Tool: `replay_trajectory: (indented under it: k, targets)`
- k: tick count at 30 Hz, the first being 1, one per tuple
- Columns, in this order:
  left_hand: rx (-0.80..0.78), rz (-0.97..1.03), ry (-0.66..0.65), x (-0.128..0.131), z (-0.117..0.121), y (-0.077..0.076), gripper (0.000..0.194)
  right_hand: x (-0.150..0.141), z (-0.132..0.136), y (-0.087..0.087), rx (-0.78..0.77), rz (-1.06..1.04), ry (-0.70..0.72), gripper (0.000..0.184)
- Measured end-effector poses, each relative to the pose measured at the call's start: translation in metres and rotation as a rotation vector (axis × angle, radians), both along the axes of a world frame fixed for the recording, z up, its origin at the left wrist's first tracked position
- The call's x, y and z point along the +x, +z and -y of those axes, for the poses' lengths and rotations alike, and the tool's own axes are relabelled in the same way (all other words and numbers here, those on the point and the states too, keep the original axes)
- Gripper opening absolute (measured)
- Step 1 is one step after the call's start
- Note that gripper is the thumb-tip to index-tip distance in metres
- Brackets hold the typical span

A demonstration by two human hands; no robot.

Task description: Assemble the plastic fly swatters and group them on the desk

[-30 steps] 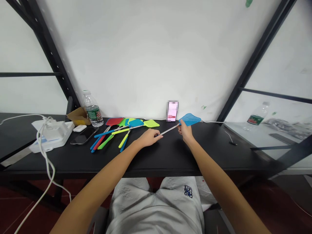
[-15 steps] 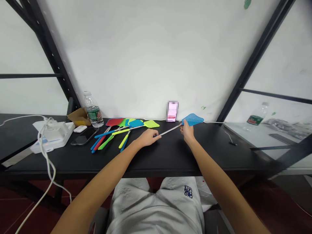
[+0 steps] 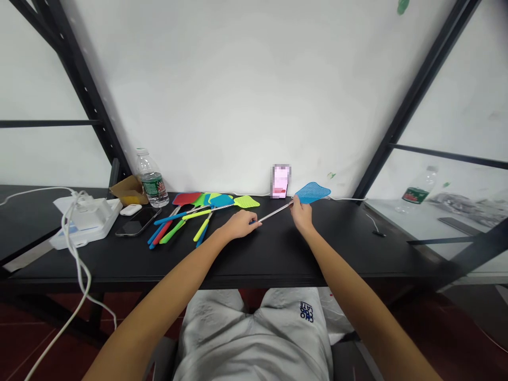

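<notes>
A blue fly swatter (image 3: 313, 192) with a thin metal rod stretches between my two hands above the black desk (image 3: 254, 248). My left hand (image 3: 240, 223) is closed round its blue handle end near the desk's middle. My right hand (image 3: 301, 216) pinches the rod just below the blue mesh head, which is raised towards the wall. To the left lie several more swatters (image 3: 198, 211) in red, green, blue and yellow, fanned out in a heap.
A water bottle (image 3: 151, 179), a small cardboard box (image 3: 127, 189), a dark phone (image 3: 137, 221), a white case (image 3: 129, 209) and a white device with cables (image 3: 85, 217) sit at the left. A pink item (image 3: 281, 181) leans on the wall. Black rack posts stand on both sides.
My right hand and the blue swatter head have shifted slightly right and up. The left hand has barely moved on the handle.
</notes>
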State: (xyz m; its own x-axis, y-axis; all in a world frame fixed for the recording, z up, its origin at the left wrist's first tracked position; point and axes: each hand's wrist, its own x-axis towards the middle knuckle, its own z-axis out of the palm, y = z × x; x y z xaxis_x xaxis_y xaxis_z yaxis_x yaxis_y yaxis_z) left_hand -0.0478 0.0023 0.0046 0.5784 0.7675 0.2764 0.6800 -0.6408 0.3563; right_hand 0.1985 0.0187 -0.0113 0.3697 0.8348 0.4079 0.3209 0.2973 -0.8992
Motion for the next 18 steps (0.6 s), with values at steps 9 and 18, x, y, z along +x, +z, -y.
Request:
replay_trajectory:
  k: [9,18]
  targets:
    - [-0.085,0.056,0.075,0.001,-0.004,-0.002,0.03,-0.013,0.009,-0.001,0.188,0.117,-0.081,0.042]
    - [-0.28,0.19,0.186,-0.001,-0.012,-0.002,0.027,-0.025,0.024,0.008,0.336,0.212,-0.068,0.028]
